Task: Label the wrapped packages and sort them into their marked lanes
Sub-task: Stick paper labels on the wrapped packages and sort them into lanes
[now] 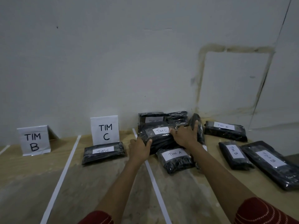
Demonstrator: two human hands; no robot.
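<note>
A black wrapped package labelled TIM C lies on top of the pile right of the white tape line. My left hand grips its near left corner. My right hand holds its right end, fingers spread over the wrap and touching an upright black package behind. Under it sits a package labelled TIM A. Another TIM C package lies flat in the lane before the TIM C sign. The TIM B sign stands in the lane to the left.
Two packages labelled TIM B and one more labelled package lie at the right. More packages lean on the wall behind the pile. White tape lines divide the wooden table into lanes.
</note>
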